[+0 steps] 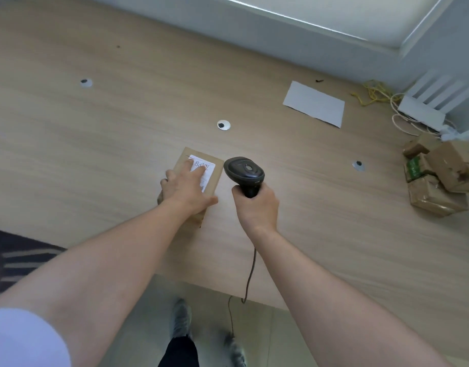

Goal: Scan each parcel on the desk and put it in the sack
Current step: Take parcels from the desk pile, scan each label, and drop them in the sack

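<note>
Parcel (210, 168): small brown cardboard box, white label on top.

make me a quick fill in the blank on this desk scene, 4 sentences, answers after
1. The right hand grips a black ____ by its handle.
2. The left hand rests on a brown parcel bearing a ____ label.
3. The other parcels are piled at the desk's ____ edge.
4. A white sheet of ____ lies flat on the desk beyond the hands.

Missing words: scanner; white; right; paper
</note>
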The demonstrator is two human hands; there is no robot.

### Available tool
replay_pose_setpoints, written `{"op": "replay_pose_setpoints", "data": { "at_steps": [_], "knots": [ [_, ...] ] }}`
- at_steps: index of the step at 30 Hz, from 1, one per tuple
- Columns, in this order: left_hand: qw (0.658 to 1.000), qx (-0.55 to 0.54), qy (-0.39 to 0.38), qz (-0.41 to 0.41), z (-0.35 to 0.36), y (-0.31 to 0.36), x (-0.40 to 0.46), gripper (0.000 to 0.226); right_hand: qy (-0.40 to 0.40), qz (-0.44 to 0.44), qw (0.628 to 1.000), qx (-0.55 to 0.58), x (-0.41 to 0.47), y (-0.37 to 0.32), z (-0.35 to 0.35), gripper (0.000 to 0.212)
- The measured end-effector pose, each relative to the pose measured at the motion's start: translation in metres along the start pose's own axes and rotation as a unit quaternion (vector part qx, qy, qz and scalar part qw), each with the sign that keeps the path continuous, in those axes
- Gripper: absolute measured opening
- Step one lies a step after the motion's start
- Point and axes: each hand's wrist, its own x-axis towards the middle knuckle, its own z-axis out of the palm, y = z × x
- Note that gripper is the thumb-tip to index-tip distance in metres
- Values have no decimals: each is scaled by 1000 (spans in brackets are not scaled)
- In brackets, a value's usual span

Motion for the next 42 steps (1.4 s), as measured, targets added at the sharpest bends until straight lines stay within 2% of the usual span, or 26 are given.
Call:
{"op": "replay_pose_setpoints", "data": {
  "at_steps": [7, 12, 21, 29, 36, 42],
  "knots": [
    [988, -16, 94, -118, -38, -22, -92, 93, -120, -93, 988, 21, -48, -20, -8, 13],
    [968, -44, 149, -198, -55, -45, -162, 97, -196, -157, 968, 16, -92, -32, -12, 19],
    [936, -57, 215, -274, -93, -115, -262, 101, -282, -244, 928, 13, -181, -69, 20, 18],
    [919, -67, 256, -292, -114, -214, -332, 101, -296, -264, 918, 5, -263, -82, 80, 18],
    [924, -31, 263, -277, -134, -315, -374, 103, -273, -258, 927, 7, -337, -93, 135, 21],
    [920, -50, 268, -280, -151, -378, -390, 108, -266, -293, 918, 13, -381, -121, 171, 19]
  ]
}}
